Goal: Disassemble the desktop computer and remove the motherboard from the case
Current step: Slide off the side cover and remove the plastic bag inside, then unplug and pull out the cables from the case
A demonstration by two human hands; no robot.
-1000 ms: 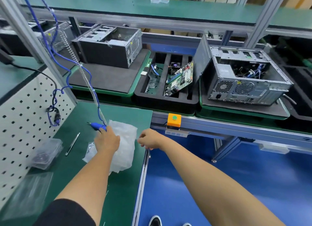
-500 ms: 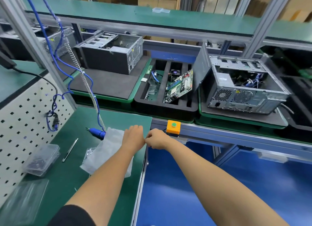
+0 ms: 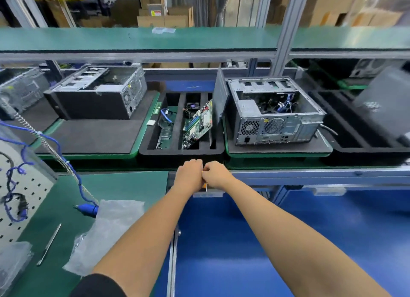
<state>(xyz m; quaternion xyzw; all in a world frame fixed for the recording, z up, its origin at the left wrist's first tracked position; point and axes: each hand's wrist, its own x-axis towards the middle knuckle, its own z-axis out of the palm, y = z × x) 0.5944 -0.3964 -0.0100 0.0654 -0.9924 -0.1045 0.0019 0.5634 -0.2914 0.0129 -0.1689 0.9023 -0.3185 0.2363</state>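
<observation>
Both hands meet at the front rail of the conveyor, just past the worktop's far right corner. Left hand (image 3: 188,175) has fingers curled under, knuckles up; right hand (image 3: 215,174) likewise curled, its fingertips touching the left's. They cover an orange button box (image 3: 204,185), only a sliver of it showing beneath; cannot tell whether either hand grips or just presses it. Computer case (image 3: 274,111) sits on a black-padded green tray (image 3: 277,150) on the conveyor, right of the hands and beyond them. It lies with its open side up, rear panel with two fan grilles toward the camera; loose cables, blue and white, are visible inside. A grey side panel (image 3: 221,101) stands upright against its left flank. Just left of that, a black slotted bin (image 3: 180,151) directly beyond the hands holds a green motherboard (image 3: 198,124) leaning tilted in the middle slot, and another board with a blue cable in the left slot. A second case (image 3: 99,92), stripped, rests at the back of the next tray to the left. On the green worktop: a blue electric screwdriver (image 3: 86,209) on a coiled cord, clear plastic bags (image 3: 106,232) under the left forearm, tweezers (image 3: 48,244) near the left edge.
</observation>
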